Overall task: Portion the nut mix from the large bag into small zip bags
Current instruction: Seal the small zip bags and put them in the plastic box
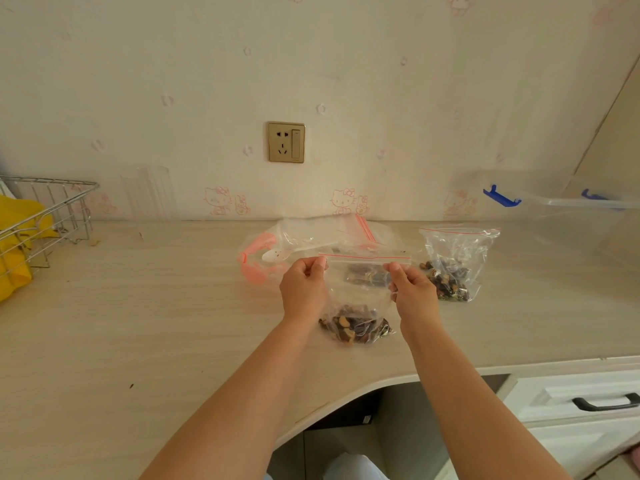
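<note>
The red zip strip of a small zip bag (360, 299) is pinched at both ends: the left hand (303, 289) fingers (317, 266) are closed on one corner, the right hand (414, 294) fingers (393, 271) on the other. The bag is held just above the counter (156, 306), its nut mix (353, 329) sagging at the bottom. The film is judged thin, limp and slippery; the stiffer strip is the surest hold. A filled bag (453, 265) stands beside, near a flat pile of empty bags (329, 237).
</note>
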